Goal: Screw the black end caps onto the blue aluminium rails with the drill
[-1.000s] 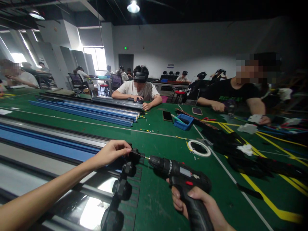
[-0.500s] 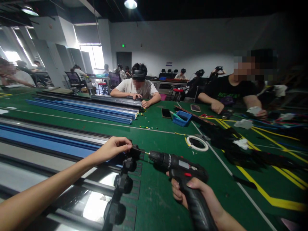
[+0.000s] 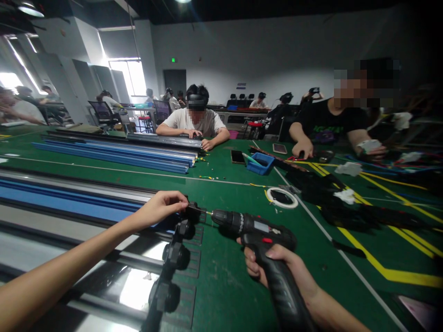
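My right hand (image 3: 273,263) is wrapped round the grip of a black cordless drill (image 3: 256,230), which points left. Its long thin bit reaches toward the black end fitting (image 3: 194,208) of the farthest panel in the near stack. At the far end of that bit, the thumb and fingers of my left hand (image 3: 169,203) are pinched together beside the fitting. Whatever lies between those fingertips is too small to make out. Below my left forearm lie long panels (image 3: 20,191) in blue, grey and silver, with several black knobbed end fittings (image 3: 178,254) along their right ends.
Blue and dark profiles (image 3: 114,154) lie across the green table (image 3: 221,272), before a person in white (image 3: 195,121). A blue tray (image 3: 259,163), phone (image 3: 237,157) and white ring (image 3: 282,198) stand mid-table. Right are black pieces (image 3: 374,226), wires and a person in black (image 3: 325,122).
My view has tilted slightly, so most things sit a little higher. Both hands keep their grips, with the drill still aimed at the fitting. The co-worker in black has shifted a hand.
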A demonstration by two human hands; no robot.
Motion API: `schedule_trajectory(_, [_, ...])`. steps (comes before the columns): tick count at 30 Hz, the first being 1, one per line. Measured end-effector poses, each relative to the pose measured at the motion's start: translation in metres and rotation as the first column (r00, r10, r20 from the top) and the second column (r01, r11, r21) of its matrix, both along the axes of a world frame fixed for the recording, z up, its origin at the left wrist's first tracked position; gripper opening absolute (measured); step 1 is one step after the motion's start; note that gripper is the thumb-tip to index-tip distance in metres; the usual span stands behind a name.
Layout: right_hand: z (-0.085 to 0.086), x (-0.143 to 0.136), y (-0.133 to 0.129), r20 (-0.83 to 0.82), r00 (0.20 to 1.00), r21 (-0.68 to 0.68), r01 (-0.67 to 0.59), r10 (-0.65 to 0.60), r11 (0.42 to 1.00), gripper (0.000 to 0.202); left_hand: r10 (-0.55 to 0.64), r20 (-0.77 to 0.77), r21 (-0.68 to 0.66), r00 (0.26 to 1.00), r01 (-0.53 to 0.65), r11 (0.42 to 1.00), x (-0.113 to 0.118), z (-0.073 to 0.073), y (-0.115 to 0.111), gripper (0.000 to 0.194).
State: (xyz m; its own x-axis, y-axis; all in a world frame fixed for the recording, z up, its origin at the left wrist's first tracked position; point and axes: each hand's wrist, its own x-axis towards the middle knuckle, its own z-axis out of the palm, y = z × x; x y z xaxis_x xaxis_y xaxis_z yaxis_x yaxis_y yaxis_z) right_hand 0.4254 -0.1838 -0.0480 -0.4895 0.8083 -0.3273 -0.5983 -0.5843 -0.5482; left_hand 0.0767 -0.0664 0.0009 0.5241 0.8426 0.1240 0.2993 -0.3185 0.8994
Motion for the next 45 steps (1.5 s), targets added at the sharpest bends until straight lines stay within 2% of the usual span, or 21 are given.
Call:
schedule_trajectory(19, [-0.012,0.002,0.007,-0.023,0.999,0.081,-0.042,0.044,0.996,0.041,0.014,0.039,-0.039,0.999,-0.012,0.999,-0.003,0.0,0.0,0.03])
schedule_trajectory(32, [-0.002,-0.004,0.003,0.021,0.999,0.069,-0.034,0.033,0.997,0.033,0.045,0.061,-0.063,0.997,-0.041,0.997,-0.004,0.002,0.0,0.03])
schedule_trajectory(40, [0.004,-0.006,-0.003,0.057,0.998,0.082,0.015,-0.02,0.996,0.042,0.026,0.049,-0.03,0.998,-0.024,0.999,-0.005,-0.001,0.002,0.03])
schedule_trajectory(45, [0.006,-0.005,-0.006,0.074,0.997,0.055,0.024,-0.028,0.998,0.041,-0.009,0.042,-0.038,0.999,0.011,0.999,-0.005,-0.002,0.002,0.029])
